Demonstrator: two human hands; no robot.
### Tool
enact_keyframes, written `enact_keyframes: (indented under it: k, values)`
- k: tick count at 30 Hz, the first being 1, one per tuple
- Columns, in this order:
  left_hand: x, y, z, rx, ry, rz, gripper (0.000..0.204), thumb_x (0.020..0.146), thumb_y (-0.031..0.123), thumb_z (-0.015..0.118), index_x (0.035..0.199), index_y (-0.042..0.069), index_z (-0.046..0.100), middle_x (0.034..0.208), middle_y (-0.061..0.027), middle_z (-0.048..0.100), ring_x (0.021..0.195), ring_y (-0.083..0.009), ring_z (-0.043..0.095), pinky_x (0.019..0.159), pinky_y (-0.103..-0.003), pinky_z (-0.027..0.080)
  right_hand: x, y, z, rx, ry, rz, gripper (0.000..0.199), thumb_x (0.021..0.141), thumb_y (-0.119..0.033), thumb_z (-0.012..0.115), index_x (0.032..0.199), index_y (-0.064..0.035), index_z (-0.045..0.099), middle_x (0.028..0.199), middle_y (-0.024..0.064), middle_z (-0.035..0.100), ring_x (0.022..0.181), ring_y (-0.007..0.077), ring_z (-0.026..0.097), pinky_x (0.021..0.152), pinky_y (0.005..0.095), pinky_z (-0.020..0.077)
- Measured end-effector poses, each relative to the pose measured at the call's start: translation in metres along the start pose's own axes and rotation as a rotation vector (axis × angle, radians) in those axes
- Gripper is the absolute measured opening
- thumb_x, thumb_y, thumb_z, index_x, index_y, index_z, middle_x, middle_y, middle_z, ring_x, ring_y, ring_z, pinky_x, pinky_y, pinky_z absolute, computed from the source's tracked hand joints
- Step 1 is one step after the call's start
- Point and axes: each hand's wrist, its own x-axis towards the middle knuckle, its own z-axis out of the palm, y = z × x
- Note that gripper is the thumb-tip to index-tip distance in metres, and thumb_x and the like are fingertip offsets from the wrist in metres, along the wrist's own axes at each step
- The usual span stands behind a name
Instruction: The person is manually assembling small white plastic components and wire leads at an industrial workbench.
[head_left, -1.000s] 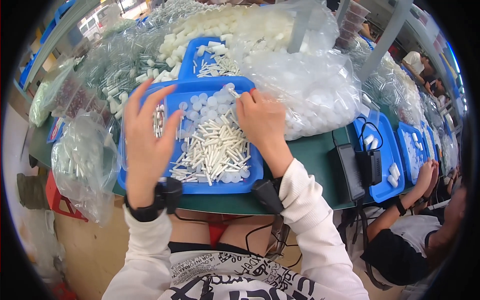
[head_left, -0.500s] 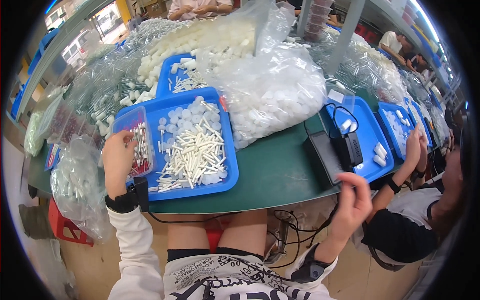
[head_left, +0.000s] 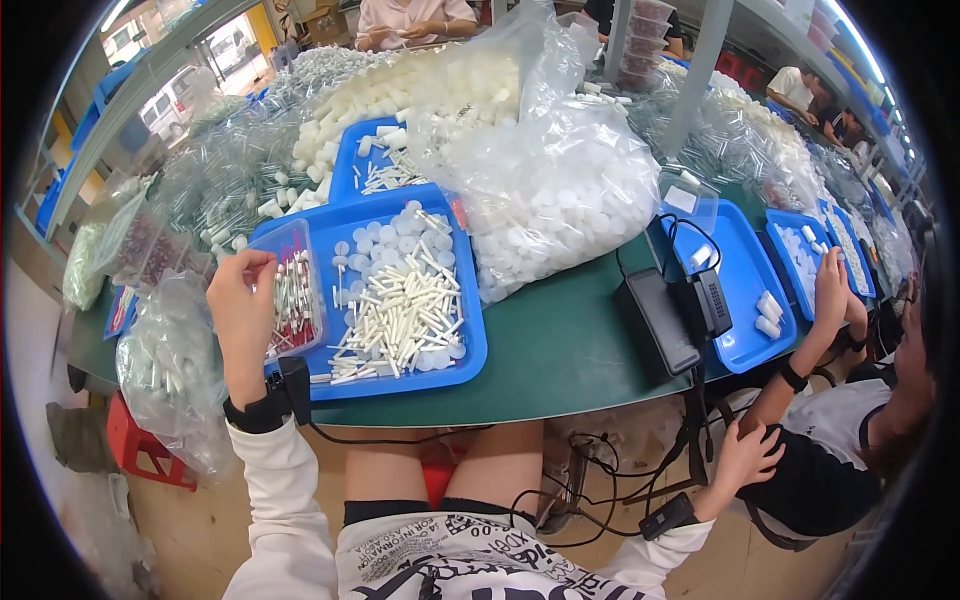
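My left hand (head_left: 240, 305) is at the left edge of a clear plastic box (head_left: 321, 305), thumb and fingers pinched together. Whatever may be between the fingertips is too small to make out. Inside the box lie many thin red-and-white pieces (head_left: 293, 285). The box sits in a blue tray (head_left: 474, 340), beside a heap of short white sticks (head_left: 405, 315) and translucent white round caps (head_left: 405, 235). Low on the right, off the table, my right hand (head_left: 748, 455) has its fingers spread against the dark sleeve (head_left: 815, 460) of a person beside me.
A big clear bag of white caps (head_left: 560, 200) lies behind the tray. On the right, a black adapter box (head_left: 655, 325) with cables stands by another blue tray (head_left: 740, 345). Cables hang below the table edge. A red stool (head_left: 150, 445) stands at the left.
My right hand has moved down and right from beside the black adapter box to the neighbour's sleeve, its fingers spreading. My left hand has lifted back slightly from the red-and-white pieces.
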Motion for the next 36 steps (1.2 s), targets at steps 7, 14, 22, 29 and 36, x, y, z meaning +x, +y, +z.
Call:
enact_keyframes:
  k: [7,14,22,29,36]
  values:
    - [-0.009,0.072,0.013,-0.433,0.054,0.156,0.011,0.080,-0.005,0.065,0.091,-0.004,0.068,0.084,-0.0073,0.064,0.076,-0.0132,0.063,0.072,-0.024,0.049,-0.023,-0.058,-0.099,1.207,0.258,-0.283,0.023,0.082,-0.009,0.063,0.104,-0.0024,0.063,0.102,0.0125,0.064,0.092,0.0269,0.060,0.083,0.0351,0.0464]
    - [-0.008,0.111,0.053,-1.174,-0.322,0.017,0.013,0.085,-0.003,0.063,0.097,-0.002,0.068,0.101,-0.0126,0.067,0.078,-0.0146,0.064,0.074,-0.025,0.052,-0.087,-0.245,-0.172,1.296,-0.394,-1.582,0.012,0.081,-0.009,0.058,0.093,-0.0045,0.061,0.084,0.0127,0.063,0.082,0.0339,0.063,0.070,0.0424,0.0504]
    - [-0.002,0.112,0.111,-1.569,-0.403,-0.178,0.011,0.090,0.004,0.060,0.100,0.000,0.062,0.107,-0.0188,0.066,0.077,-0.0186,0.065,0.075,-0.031,0.054,-0.110,-0.331,-0.132,0.972,0.262,-1.703,0.001,0.073,-0.008,0.056,0.073,-0.0073,0.057,0.072,0.0062,0.062,0.064,0.0253,0.065,0.051,0.0390,0.0494]
    - [-0.011,0.086,0.124,-1.578,-0.225,-0.270,0.015,0.092,0.005,0.057,0.106,-0.001,0.059,0.105,-0.0159,0.064,0.084,-0.0188,0.064,0.079,-0.031,0.053,-0.117,-0.329,-0.122,1.114,0.317,-1.754,0.005,0.073,-0.013,0.059,0.076,-0.0090,0.059,0.078,0.0034,0.056,0.072,0.0212,0.062,0.056,0.0359,0.0494]
    - [-0.002,0.092,0.123,-1.668,-0.191,-0.314,0.025,0.090,0.000,0.058,0.115,-0.003,0.056,0.109,-0.0111,0.060,0.091,-0.0169,0.061,0.088,-0.029,0.050,-0.107,-0.325,-0.122,1.224,0.230,-1.841,0.006,0.073,-0.014,0.063,0.073,-0.0099,0.059,0.078,0.0023,0.055,0.073,0.0203,0.061,0.057,0.0350,0.0486]
